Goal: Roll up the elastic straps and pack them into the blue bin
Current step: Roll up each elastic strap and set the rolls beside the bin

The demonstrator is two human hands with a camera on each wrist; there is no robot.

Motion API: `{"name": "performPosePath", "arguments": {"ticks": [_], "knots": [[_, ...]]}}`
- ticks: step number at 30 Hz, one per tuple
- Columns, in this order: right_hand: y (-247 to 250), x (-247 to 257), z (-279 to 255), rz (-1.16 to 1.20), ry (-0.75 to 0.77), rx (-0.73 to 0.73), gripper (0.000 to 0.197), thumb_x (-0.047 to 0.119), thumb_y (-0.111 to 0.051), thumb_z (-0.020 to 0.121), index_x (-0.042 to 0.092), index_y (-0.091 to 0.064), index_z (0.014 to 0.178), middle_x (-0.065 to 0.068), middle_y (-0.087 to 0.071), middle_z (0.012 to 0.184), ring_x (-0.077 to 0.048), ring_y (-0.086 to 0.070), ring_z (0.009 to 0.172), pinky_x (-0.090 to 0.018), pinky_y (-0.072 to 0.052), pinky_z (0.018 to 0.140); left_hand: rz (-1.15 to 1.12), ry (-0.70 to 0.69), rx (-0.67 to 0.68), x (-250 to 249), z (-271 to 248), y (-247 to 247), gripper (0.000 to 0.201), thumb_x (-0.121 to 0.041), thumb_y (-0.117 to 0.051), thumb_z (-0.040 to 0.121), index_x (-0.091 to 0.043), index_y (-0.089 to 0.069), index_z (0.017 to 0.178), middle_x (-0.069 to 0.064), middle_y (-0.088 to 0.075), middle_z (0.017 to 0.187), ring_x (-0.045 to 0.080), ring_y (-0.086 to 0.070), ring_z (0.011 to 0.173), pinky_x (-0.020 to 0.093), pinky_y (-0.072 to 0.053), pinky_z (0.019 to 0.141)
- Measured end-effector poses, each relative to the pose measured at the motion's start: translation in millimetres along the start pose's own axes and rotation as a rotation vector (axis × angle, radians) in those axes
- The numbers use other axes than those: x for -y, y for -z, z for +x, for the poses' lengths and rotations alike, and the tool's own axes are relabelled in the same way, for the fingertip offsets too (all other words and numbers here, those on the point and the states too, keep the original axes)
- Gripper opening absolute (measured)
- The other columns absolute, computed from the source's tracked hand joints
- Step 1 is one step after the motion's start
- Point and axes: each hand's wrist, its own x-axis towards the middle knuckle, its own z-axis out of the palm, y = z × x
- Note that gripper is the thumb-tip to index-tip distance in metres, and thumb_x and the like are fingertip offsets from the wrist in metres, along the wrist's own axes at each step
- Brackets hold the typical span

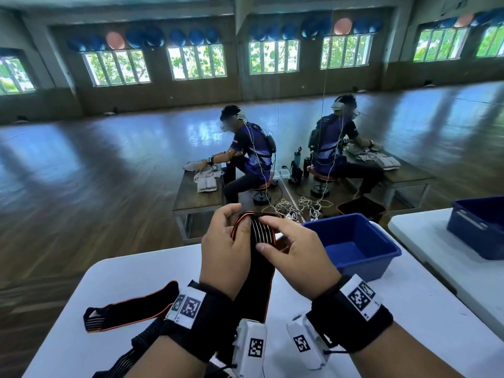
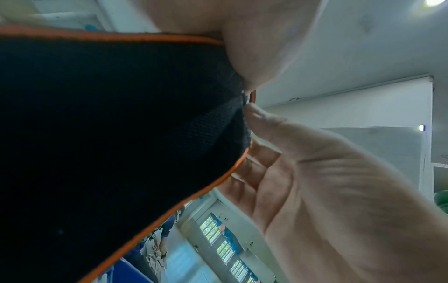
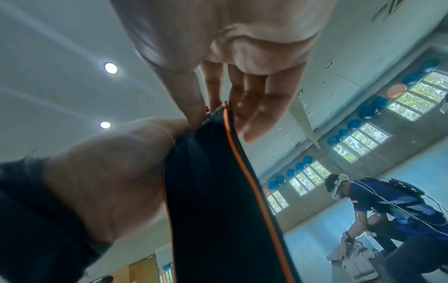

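Note:
I hold a black elastic strap (image 1: 259,282) with orange edges up above the white table (image 1: 381,323). Its top end, striped white, is folded over between my hands. My left hand (image 1: 240,222) grips the strap's left edge, thumb on top. My right hand (image 1: 263,233) pinches the folded end between thumb and forefinger. The left wrist view shows the strap (image 2: 121,134) close up; the right wrist view shows it (image 3: 218,191) hanging down from both hands. The blue bin (image 1: 354,241) stands just right of my hands with nothing in it. A second strap (image 1: 131,306) lies flat on the table's left, and a third (image 1: 131,358) lies at the near-left corner.
Another white table (image 1: 436,249) at the right carries a second blue bin (image 1: 477,227). A dark bin (image 1: 362,208) sits on the wooden floor beyond. Farther off, a person (image 1: 245,156) sits at a bench with cloths beside a mirror wall.

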Motion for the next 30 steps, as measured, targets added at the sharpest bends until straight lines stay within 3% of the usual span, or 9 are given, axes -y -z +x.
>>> {"name": "performPosePath", "arguments": {"ticks": [3, 5, 7, 9, 14, 19, 21, 25, 30], "knots": [[-2.7, -2.0, -2.4, 0.018, 0.015, -0.053, 0.05, 0.012, -0.071, 0.085, 0.025, -0.062, 0.132, 0.014, -0.065, 0.117, -0.001, -0.063, 0.098, -0.025, -0.055, 0.081, -0.012, 0.022, 0.047, -0.2, -3.3, -0.7, 0.027, -0.026, -0.064, 0.096, -0.034, -0.053, 0.12, -0.003, -0.074, 0.088, 0.005, -0.07, 0.079, 0.028, -0.053, 0.071], [-1.7, -3.3, -1.4, 0.037, -0.005, -0.098, 0.049, 0.011, -0.067, 0.087, 0.023, -0.059, 0.134, 0.012, -0.063, 0.121, -0.003, -0.061, 0.11, -0.032, -0.054, 0.092, -0.103, 0.044, 0.116, -0.4, -10.0, -0.9, 0.034, -0.029, -0.063, 0.094, -0.036, -0.047, 0.123, 0.001, -0.075, 0.091, 0.011, -0.072, 0.083, 0.035, -0.057, 0.076], [-0.6, -4.7, 0.0, 0.059, -0.056, -0.136, 0.049, 0.016, -0.061, 0.087, 0.025, -0.057, 0.135, 0.01, -0.062, 0.126, -0.005, -0.059, 0.116, -0.036, -0.051, 0.099, -0.196, 0.041, 0.166, 0.2, -19.0, -1.0, 0.037, -0.023, -0.058, 0.093, -0.035, -0.043, 0.124, 0.003, -0.075, 0.1, 0.017, -0.073, 0.09, 0.039, -0.058, 0.079], [-2.2, -5.7, 0.4, 0.103, -0.103, -0.156, 0.049, 0.022, -0.056, 0.087, 0.03, -0.056, 0.135, 0.009, -0.062, 0.129, -0.009, -0.059, 0.118, -0.041, -0.05, 0.101, -0.231, -0.005, 0.182, 1.0, -28.2, -1.8, 0.035, -0.011, -0.053, 0.093, -0.03, -0.043, 0.12, 0.001, -0.072, 0.102, 0.018, -0.07, 0.091, 0.032, -0.057, 0.078], [-10.5, -4.0, -3.1, 0.176, -0.144, -0.164, 0.044, 0.007, -0.052, 0.094, 0.025, -0.055, 0.134, 0.009, -0.06, 0.13, -0.005, -0.055, 0.122, -0.037, -0.045, 0.107, -0.163, -0.028, 0.228, 6.4, -42.2, -9.0, 0.031, -0.01, -0.052, 0.086, -0.032, -0.051, 0.107, -0.013, -0.061, 0.103, 0.015, -0.06, 0.099, 0.037, -0.05, 0.087], [-16.3, -10.5, -6.3, 0.311, -0.203, -0.224, 0.035, 0.001, -0.057, 0.091, 0.027, -0.051, 0.113, 0.005, -0.06, 0.108, -0.011, -0.064, 0.097, -0.039, -0.054, 0.09, -0.136, 0.025, 0.294, 11.1, -41.8, -8.4, 0.043, -0.006, -0.055, 0.083, -0.035, -0.052, 0.114, -0.01, -0.062, 0.112, 0.014, -0.06, 0.108, 0.038, -0.051, 0.094], [-16.4, -15.9, -10.2, 0.285, -0.188, -0.252, 0.028, 0.0, -0.061, 0.089, 0.025, -0.053, 0.101, 0.005, -0.061, 0.098, -0.009, -0.062, 0.087, -0.031, -0.053, 0.081, -0.154, 0.076, 0.286, 15.9, -37.9, -9.5, 0.048, 0.004, -0.056, 0.086, -0.029, -0.052, 0.121, -0.007, -0.062, 0.117, 0.008, -0.06, 0.112, 0.033, -0.05, 0.099], [-20.2, -30.4, -31.9, 0.171, -0.178, -0.124, 0.023, -0.005, -0.066, 0.084, 0.018, -0.065, 0.082, 0.01, -0.065, 0.08, -0.004, -0.06, 0.077, -0.017, -0.046, 0.074, -0.177, 0.156, 0.26, 28.3, -26.6, -12.2, 0.052, 0.014, -0.054, 0.088, -0.017, -0.051, 0.129, -0.001, -0.061, 0.125, 0.005, -0.06, 0.113, 0.025, -0.05, 0.099], [-36.4, -77.0, -82.3, 0.116, -0.357, 0.199, 0.045, -0.001, -0.073, 0.075, 0.032, -0.07, 0.104, 0.021, -0.069, 0.106, 0.0, -0.064, 0.104, -0.014, -0.046, 0.09, -0.24, 0.273, 0.214, 55.4, -10.9, -19.8, 0.053, 0.015, -0.053, 0.089, -0.02, -0.051, 0.129, 0.0, -0.062, 0.123, 0.015, -0.062, 0.115, 0.031, -0.052, 0.097]]}}
